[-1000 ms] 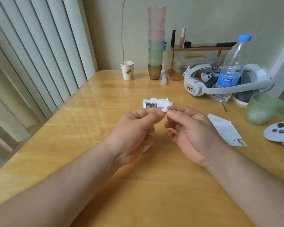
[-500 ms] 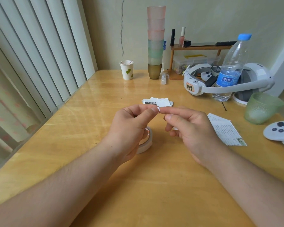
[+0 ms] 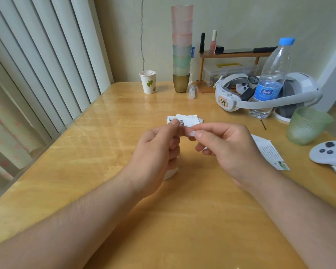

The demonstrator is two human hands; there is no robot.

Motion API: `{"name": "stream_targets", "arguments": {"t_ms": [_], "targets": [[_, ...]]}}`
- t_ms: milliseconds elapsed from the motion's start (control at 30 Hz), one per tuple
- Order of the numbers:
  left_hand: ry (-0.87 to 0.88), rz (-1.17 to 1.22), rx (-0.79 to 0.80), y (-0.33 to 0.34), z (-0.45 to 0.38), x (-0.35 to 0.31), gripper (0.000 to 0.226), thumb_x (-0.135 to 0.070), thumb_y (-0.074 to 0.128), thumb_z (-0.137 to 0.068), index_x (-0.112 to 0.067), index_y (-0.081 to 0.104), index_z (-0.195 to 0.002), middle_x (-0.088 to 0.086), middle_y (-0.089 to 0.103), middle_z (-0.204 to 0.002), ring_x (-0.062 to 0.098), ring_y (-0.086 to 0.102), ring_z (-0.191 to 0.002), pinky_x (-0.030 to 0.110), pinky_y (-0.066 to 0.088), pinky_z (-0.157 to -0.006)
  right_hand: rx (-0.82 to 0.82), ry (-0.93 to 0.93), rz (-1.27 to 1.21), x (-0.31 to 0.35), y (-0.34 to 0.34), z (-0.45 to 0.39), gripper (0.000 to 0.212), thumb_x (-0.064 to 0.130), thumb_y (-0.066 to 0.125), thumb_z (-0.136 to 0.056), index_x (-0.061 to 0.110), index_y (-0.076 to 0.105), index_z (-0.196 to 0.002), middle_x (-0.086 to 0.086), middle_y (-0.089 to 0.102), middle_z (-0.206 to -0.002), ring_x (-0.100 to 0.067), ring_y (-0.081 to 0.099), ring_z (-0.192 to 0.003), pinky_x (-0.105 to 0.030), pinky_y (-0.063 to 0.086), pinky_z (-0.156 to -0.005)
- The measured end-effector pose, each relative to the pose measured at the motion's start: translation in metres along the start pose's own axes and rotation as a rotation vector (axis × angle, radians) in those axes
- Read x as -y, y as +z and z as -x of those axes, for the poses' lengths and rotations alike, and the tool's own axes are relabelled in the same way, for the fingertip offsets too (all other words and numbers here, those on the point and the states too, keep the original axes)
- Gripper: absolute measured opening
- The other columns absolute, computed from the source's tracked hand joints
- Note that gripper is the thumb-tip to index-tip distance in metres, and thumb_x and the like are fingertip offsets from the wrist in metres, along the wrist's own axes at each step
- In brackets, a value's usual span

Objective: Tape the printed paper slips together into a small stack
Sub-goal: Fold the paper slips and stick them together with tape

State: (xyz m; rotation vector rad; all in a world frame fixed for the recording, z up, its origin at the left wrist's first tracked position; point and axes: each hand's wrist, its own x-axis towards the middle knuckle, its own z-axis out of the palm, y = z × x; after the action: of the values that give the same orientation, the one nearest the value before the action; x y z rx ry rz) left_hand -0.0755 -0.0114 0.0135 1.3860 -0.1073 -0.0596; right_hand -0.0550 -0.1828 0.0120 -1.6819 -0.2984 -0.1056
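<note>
Slips: a small loose pile of printed paper slips (image 3: 188,119), white with black print, edges uneven, lying flat on the surface (image 3: 97,152) just beyond the fingertips.
Tape piece: a short translucent white strip (image 3: 189,133), stretched between both hands.
Left hand (image 3: 155,152): grip pinches the strip's left end, thumb against forefinger, other fingers curled.
Right hand (image 3: 227,150): grip pinches the strip's right end.
Tape roll (image 3: 170,172): white, round, mostly hidden under the left hand.
Surface: glossy yellow wood.
Receipt (image 3: 268,150): long printed paper, flat, right of the right hand.
</note>
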Motion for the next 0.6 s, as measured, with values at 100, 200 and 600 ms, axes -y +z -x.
{"name": "stream_targets", "arguments": {"t_ms": [100,200,600], "targets": [[-0.039,0.049,0.022,-0.0005,0.0004,-0.0004,0.049,-0.043,0.043,-0.109,-0.014,0.080,-0.093,0.003,0.024,-0.077,0.019,0.017,-0.065,0.028,0.015,-0.052,0.017,0.011,-0.039,0.0007,-0.0008,0.0000,0.012,0.016,0.073,-0.093,0.023,0.082,-0.096,-0.002,0.080,-0.094,-0.012,0.066,-0.073,-0.026,0.053,-0.070],[-0.090,0.110,0.040,-0.0009,-0.0005,-0.0021,0.054,-0.048,0.040,-0.107,-0.017,0.081,-0.089,-0.004,0.032,-0.070,0.013,0.022,-0.059,0.023,0.017,-0.048,0.050,0.066,-0.132,0.0007,-0.0032,-0.0006,0.009,0.018,0.075,-0.091,0.018,0.083,-0.095,-0.003,0.079,-0.089,-0.014,0.065,-0.074,-0.028,0.052,-0.071],[-0.093,0.048,0.081,-0.0023,0.0003,0.0023,0.060,-0.054,0.038,-0.107,-0.012,0.081,-0.106,-0.004,0.032,-0.073,0.015,0.023,-0.064,0.033,0.013,-0.058,-0.031,0.021,-0.009,-0.0029,-0.0034,-0.0024,0.011,0.015,0.073,-0.092,0.018,0.082,-0.087,-0.005,0.078,-0.083,-0.017,0.065,-0.068,-0.036,0.052,-0.069]]}}
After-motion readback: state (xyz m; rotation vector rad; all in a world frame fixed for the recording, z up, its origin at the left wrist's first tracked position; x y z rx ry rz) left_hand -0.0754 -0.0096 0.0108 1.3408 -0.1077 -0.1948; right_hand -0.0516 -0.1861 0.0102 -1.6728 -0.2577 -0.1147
